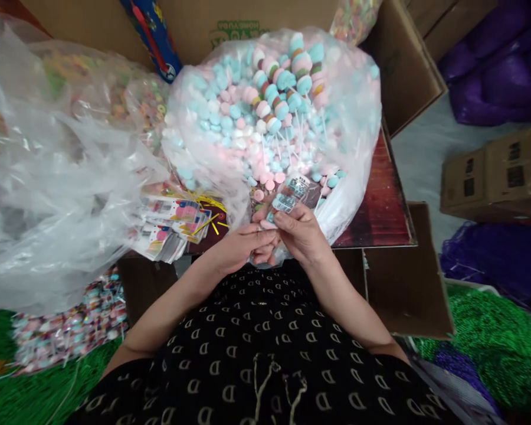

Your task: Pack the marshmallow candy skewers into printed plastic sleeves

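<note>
A wrapped candy skewer in a clear printed wrapper is between my hands at the table's front edge. My right hand is closed on it, with the thumb on top. The fingers of my left hand are pinched together at its lower end, where the fingertips partly hide it. Just beyond my hands lies a large clear plastic bag full of pink, blue and white marshmallow-like candies. Several unwrapped candy skewers on white sticks rest on top of these loose candies.
Printed cards and yellow twist ties lie left of my hands. Another plastic bag holds colourful ring candies. Wrapped candy skewers are heaped at lower left. Cardboard boxes and green netting are to the right.
</note>
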{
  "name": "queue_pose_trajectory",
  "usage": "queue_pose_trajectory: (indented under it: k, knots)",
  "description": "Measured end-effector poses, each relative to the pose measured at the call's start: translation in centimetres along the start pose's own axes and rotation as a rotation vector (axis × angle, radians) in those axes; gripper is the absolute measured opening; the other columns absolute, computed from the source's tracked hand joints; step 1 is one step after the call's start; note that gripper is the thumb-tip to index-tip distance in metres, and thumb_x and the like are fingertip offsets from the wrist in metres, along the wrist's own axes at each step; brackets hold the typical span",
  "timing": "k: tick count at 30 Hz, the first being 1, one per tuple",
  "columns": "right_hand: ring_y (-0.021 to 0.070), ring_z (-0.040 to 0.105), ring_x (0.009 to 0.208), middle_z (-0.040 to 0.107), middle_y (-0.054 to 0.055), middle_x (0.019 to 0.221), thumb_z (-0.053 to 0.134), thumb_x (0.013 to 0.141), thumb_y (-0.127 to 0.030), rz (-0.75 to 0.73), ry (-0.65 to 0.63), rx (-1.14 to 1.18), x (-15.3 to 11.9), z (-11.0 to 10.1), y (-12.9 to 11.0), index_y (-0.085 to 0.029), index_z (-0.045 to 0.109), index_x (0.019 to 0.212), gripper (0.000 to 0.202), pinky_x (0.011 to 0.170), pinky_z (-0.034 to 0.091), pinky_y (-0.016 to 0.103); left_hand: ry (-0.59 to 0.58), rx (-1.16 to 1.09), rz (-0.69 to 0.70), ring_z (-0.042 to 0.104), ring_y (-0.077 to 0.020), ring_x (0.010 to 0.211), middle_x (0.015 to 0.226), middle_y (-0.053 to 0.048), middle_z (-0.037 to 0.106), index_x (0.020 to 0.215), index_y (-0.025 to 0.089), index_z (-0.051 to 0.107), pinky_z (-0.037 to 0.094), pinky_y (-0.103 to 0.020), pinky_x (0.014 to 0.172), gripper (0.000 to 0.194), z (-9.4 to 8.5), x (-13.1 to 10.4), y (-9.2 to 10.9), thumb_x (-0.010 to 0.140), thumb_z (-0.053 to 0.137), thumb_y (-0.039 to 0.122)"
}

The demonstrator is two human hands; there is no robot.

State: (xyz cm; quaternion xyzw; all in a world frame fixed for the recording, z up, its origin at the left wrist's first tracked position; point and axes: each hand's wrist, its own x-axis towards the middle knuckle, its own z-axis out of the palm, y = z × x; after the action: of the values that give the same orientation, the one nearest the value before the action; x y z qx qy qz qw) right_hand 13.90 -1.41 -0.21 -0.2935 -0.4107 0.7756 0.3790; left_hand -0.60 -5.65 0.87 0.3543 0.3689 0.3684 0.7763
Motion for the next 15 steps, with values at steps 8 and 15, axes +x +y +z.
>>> queue_pose_trajectory:
  k: [8,15]
  knots:
    - [0.0197,0.076,0.093,0.08,0.0,0.097,0.082,0.081,-0.05,-0.329,0.382,-0.211,1.2,1.1,1.7,-0.027,0.069,0.095,0.03,0.09,0.065,0.04,0.475,0.921,0.362,0.071,-0.031,0.113,0.116,-0.015,0.075,0.14,0.021,0.054,0.057,-0.046,0.094,0.041,-1.3,0.4,-1.6,0.104,0.046,0.038]
    - [0.0194,0.074,0.097,0.077,0.003,0.101,0.068,0.095,-0.053,-0.364,0.396,-0.482,1.3,1.1,2.6,-0.028,0.065,0.106,0.028,0.085,0.062,0.037,0.501,1.077,0.42,0.074,-0.0252,0.088,0.096,-0.011,0.076,0.121,0.019,0.062,0.058,-0.039,0.082,0.031,-1.9,0.4,-2.5,0.105,0.04,0.035]
